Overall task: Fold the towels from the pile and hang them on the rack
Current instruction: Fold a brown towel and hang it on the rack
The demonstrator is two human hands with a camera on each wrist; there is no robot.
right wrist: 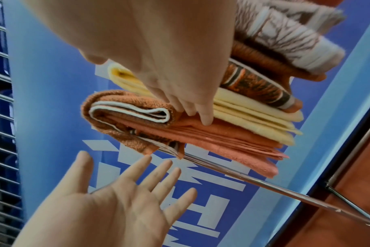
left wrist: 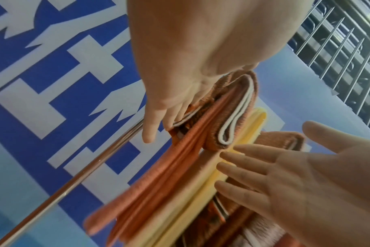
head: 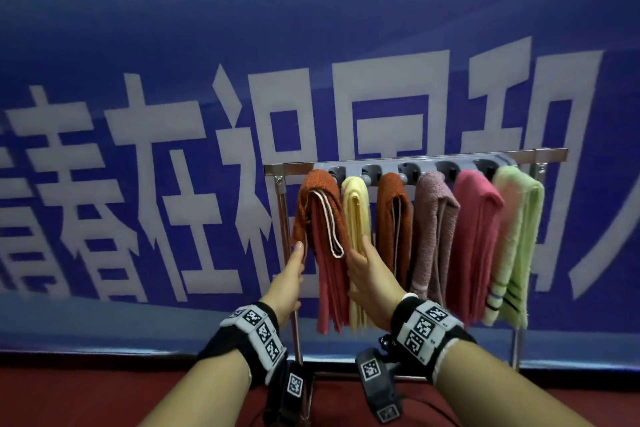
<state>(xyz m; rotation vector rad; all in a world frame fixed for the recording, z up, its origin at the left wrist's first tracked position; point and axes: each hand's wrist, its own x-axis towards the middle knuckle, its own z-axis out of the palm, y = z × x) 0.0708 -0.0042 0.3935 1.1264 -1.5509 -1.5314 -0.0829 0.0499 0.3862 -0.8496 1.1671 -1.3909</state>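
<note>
A steel rack (head: 429,157) carries several folded towels. At its left end a rust towel with white trim (head: 320,208) lies over a coral towel (head: 330,291); a yellow towel (head: 356,215) hangs beside them. My left hand (head: 297,255) is flat at the left side of the rust towel, fingers straight and holding nothing. My right hand (head: 360,251) is flat between the coral and yellow towels. In the right wrist view its fingertips (right wrist: 206,119) press the coral towel (right wrist: 222,140). In the left wrist view my left fingers (left wrist: 150,132) brush the rust towel (left wrist: 241,107). No pile is in view.
Further right hang a second rust towel (head: 393,218), a mauve one (head: 433,229), a pink one (head: 474,239) and a green one (head: 516,239). A blue banner (head: 173,45) with white characters stands close behind. The rack's left post (head: 286,246) runs down to a red floor (head: 104,399).
</note>
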